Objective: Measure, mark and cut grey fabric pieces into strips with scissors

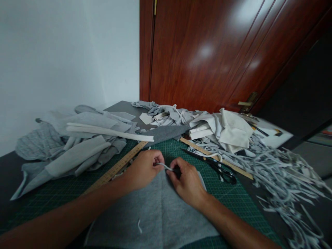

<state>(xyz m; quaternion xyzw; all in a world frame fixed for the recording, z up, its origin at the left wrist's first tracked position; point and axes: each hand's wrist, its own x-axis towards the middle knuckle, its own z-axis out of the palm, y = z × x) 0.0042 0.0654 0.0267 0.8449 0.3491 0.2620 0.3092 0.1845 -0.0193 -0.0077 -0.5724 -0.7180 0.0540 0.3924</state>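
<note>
A thin pale grey fabric strip (166,166) runs between my two hands. My left hand (144,170) pinches its left end, fingers pressed together. The other end is in the closed fingers of my right hand (188,181). Something small and dark (177,172) shows at the right hand's fingers; its kind I cannot make out. Below both hands lies a flat piece of grey fabric (147,207) with a faint crease down its middle. A short white thread scrap (139,226) rests on it. Black-handled scissors (212,165) lie to the right of my right hand.
A green cutting mat (238,204) covers the table under the fabric. One wooden ruler (116,167) lies left, another ruler (233,166) right. Folded fabric (77,148) is heaped left, scraps (168,114) at the back, cut strips (280,176) at right. Behind stands a brown door (197,52).
</note>
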